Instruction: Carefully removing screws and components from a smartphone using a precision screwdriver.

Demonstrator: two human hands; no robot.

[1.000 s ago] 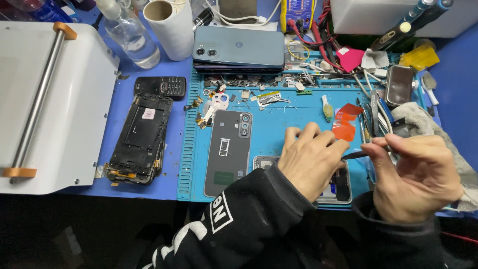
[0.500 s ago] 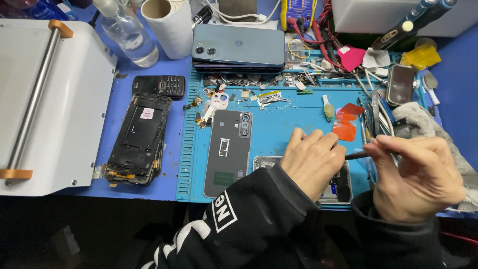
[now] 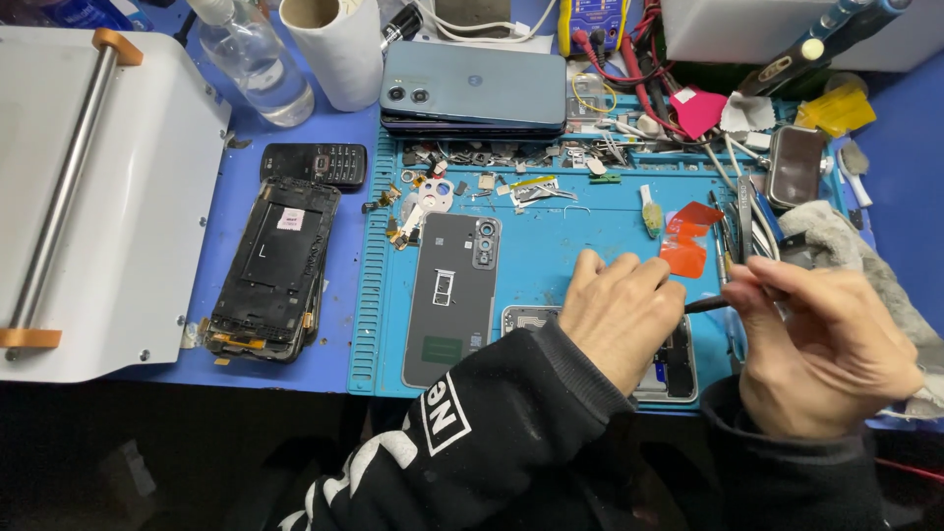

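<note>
left hand (image 3: 621,313) flat, pinning opened phone (image 3: 661,369) steady | right hand (image 3: 824,352) fingers clamped on thin tool (image 3: 706,305), tip angled inward

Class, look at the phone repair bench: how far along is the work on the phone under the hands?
Done: the grey back cover lies off beside the opened phone; small parts lie scattered on the blue mat. In hand: left hand steadies the phone, right hand works a thin tool into it. Left: cover not yet back on.

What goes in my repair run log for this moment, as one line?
left hand: pressing down opened phone | right hand: holding thin dark tool, tip toward left hand | surface: blue mat
</note>
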